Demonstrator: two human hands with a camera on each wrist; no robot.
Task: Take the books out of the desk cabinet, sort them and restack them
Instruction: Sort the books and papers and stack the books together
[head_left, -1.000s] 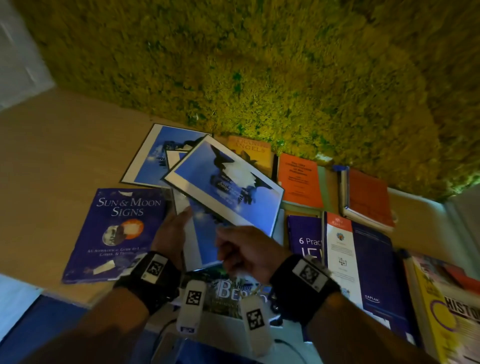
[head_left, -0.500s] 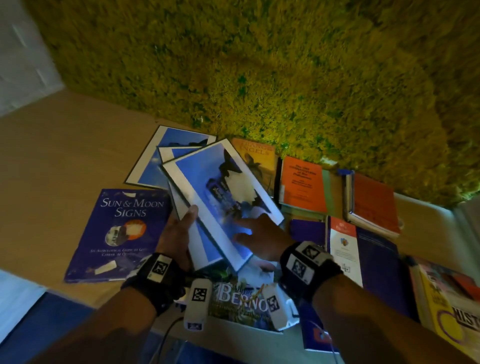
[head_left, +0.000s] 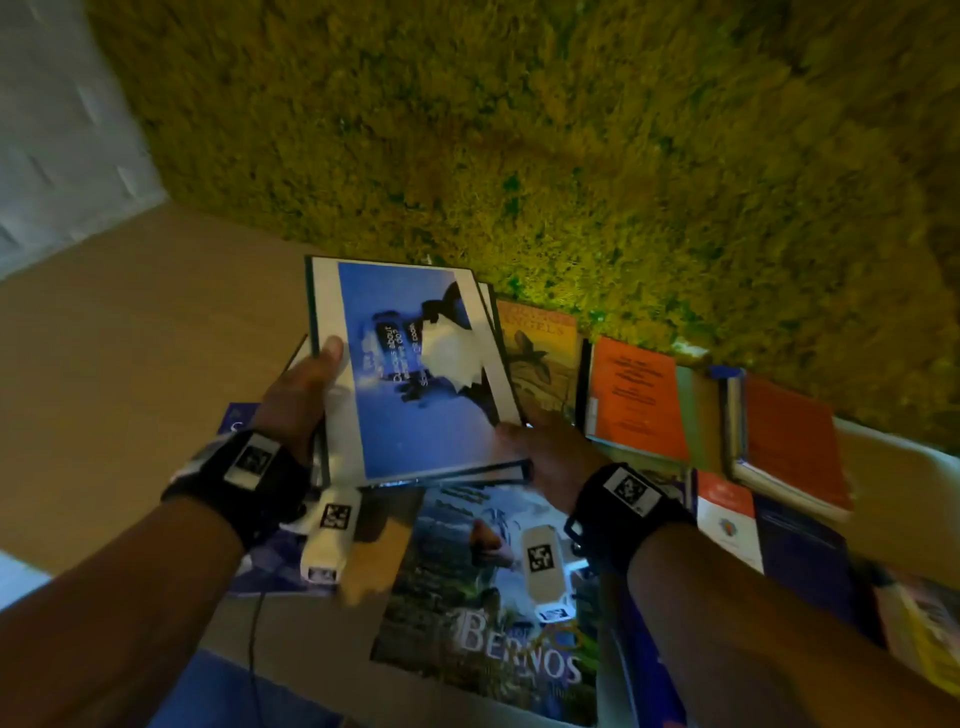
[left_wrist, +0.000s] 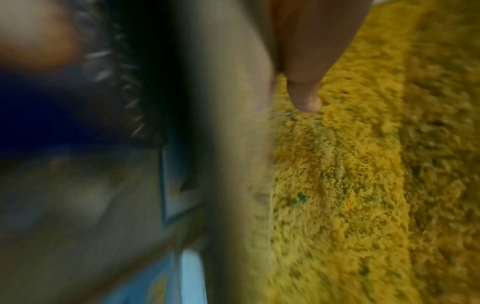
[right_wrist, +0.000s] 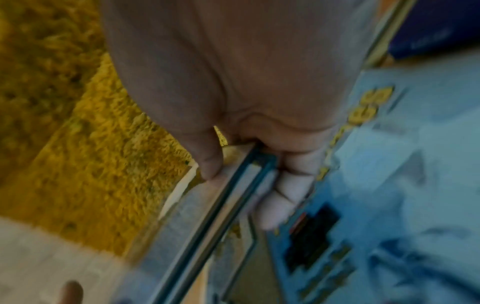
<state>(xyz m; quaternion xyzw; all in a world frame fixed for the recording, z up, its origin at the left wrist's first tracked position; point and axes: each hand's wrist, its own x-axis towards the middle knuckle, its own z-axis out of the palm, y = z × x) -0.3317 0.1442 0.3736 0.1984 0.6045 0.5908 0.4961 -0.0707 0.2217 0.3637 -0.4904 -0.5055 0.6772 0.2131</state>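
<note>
A squared-up stack of thin blue books with white borders is held between both hands, lifted over the desk. My left hand grips its left edge, thumb on the top cover. My right hand grips the lower right corner; in the right wrist view the thumb lies on top and the fingers curl under the book edges. A "Bernos" landscape book lies below the stack. A dark blue book is mostly hidden under my left hand.
To the right lie a yellow-brown book, an orange book, a red book, a white-and-navy book and a yellow one at the edge. A mossy yellow-green wall backs the wooden desk.
The scattered blue books have been gathered into one aligned stack and raised. My right hand went from flat on the top cover to gripping the stack's right corner.
</note>
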